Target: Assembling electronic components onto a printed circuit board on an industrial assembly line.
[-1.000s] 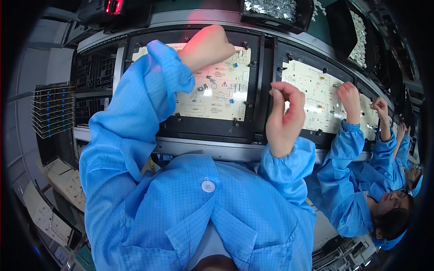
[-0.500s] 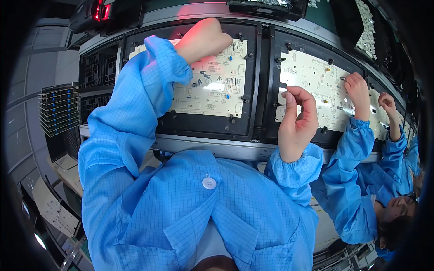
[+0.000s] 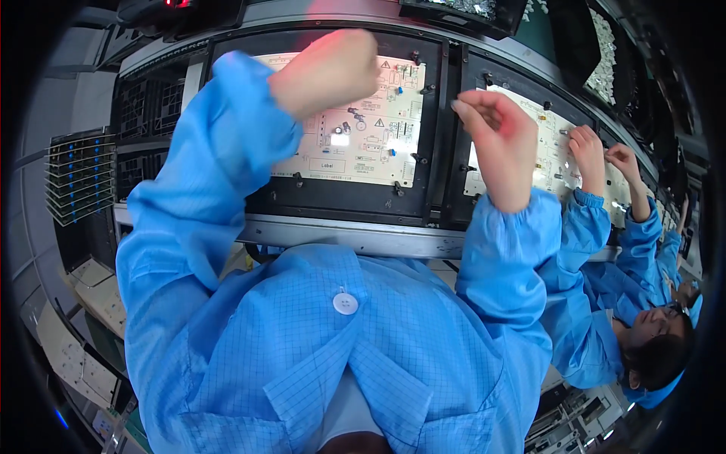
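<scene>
A cream printed circuit board (image 3: 355, 163) with small blue and dark components lies in a black frame (image 3: 344, 204) in front of me. My left hand (image 3: 329, 72) is bent over the far part of this board, slightly blurred; its fingers are hidden behind the back of the hand. To the right, my right hand (image 3: 499, 140) is raised over the gap between this frame and a second one. Its fingers are curled in, thumb and forefinger tips close together. Anything between them is too small to make out. Behind that hand lies a second cream circuit board (image 3: 548, 129), partly covered.
A metal rail (image 3: 340, 236) runs along the near edge. At the far left stands a stack of circuit boards (image 3: 79, 174). Beyond the frames is a dark bin of small parts (image 3: 469, 9). Close on my right, a co-worker's hand (image 3: 586, 155) works over the second board.
My right hand has moved farther away from me, up to the gap between the frames. My left hand stays over the far part of the board. The whole view has shifted slightly.
</scene>
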The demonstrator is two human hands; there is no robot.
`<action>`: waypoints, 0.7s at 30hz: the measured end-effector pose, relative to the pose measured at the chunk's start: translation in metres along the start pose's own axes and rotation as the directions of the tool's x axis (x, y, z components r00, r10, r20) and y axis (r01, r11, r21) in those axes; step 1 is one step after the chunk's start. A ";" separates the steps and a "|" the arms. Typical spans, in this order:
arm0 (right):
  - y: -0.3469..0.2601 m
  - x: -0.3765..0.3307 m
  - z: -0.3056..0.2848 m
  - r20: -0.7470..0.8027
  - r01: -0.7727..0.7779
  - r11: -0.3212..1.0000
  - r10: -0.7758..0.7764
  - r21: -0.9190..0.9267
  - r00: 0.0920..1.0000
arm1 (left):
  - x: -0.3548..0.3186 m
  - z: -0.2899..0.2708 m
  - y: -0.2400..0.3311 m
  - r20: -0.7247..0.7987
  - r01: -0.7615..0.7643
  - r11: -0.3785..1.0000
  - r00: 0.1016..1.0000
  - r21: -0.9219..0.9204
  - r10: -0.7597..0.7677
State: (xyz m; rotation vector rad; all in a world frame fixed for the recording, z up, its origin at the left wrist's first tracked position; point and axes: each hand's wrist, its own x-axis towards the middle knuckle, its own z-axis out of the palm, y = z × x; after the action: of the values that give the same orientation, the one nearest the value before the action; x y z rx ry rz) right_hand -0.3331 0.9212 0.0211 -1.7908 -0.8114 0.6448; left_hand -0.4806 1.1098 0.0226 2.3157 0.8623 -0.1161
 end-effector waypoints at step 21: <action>0.017 0.076 0.064 -0.127 -0.086 0.841 0.020 -0.534 0.992 | -0.049 0.036 -0.042 -0.171 -0.297 0.944 0.932 0.142 0.319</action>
State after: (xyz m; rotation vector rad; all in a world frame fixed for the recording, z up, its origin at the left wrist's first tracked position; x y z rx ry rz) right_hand -0.3288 1.0128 -0.0207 -2.3468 -0.9265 0.3540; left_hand -0.5398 1.0846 -0.0139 2.5701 0.5816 0.2023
